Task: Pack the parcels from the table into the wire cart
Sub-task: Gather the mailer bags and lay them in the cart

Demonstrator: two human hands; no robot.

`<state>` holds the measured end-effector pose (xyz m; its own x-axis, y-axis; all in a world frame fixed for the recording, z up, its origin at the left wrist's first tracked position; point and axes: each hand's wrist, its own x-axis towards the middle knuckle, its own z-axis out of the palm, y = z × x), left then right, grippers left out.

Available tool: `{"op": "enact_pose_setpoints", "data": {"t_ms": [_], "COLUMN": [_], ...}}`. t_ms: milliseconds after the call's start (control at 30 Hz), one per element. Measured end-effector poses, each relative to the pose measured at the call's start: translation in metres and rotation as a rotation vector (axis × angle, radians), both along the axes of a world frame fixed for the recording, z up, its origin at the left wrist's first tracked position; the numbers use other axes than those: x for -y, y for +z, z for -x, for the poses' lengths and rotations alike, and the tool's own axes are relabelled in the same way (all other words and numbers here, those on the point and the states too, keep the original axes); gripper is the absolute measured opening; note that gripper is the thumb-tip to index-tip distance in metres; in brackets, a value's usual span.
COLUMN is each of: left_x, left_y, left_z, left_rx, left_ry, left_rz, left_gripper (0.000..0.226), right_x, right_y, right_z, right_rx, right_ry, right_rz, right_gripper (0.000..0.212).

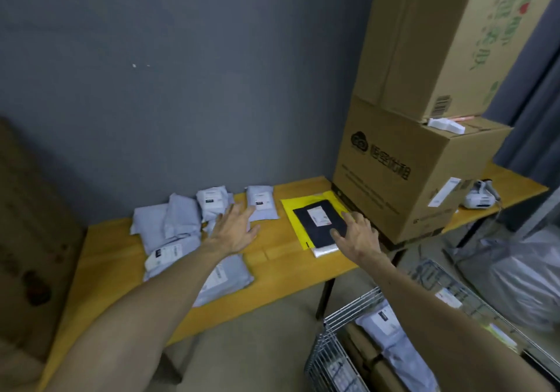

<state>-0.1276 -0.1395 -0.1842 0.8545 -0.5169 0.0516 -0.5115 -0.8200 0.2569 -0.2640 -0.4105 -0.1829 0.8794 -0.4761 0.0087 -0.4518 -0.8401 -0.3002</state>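
On the wooden bench (281, 258) against the grey wall, most of the work is yet to be done; a loose heap of pale grey parcels (175, 228) lies at the left, one more grey parcel (262, 203) stands a little apart behind it, and a dark parcel (321, 225) lies on a yellow mailer (292, 209) just beside the stacked cardboard boxes (403, 179). The wire cart (342, 346) stands at the lower right, below the bench edge; it already holds at least one grey parcel (385, 325), so I judge the packing begun but far from finished. The left hand (235, 231) hovers spread wide over the heap, holding nothing; the right hand (357, 234) is open too, its fingers over the near edge of the dark parcel; whether they touch it I cannot tell.
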Motion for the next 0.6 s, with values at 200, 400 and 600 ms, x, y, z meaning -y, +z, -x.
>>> {"op": "enact_pose_setpoints", "data": {"t_ms": [200,400,600], "left_x": [-0.088,-0.137,-0.157], "left_y": [-0.015,-0.023,-0.035], "left_z": [-0.030,-0.062,-0.103], "left_rx": [-0.047,-0.077,-0.080], "left_ry": [0.114,0.195,0.264], "left_rz": [-0.025,-0.036,-0.087], "left_gripper": [0.059,0.061,0.063], "right_x": [-0.066,-0.109,-0.122], "right_y": [-0.018,-0.027,-0.040], "right_z": [-0.048,-0.104,-0.170], "right_rx": [-0.022,-0.033,-0.060], "right_ry": [0.071,0.152,0.245], "right_rz": [0.005,0.044,0.057], "right_gripper": [0.063,0.064,0.064]}}
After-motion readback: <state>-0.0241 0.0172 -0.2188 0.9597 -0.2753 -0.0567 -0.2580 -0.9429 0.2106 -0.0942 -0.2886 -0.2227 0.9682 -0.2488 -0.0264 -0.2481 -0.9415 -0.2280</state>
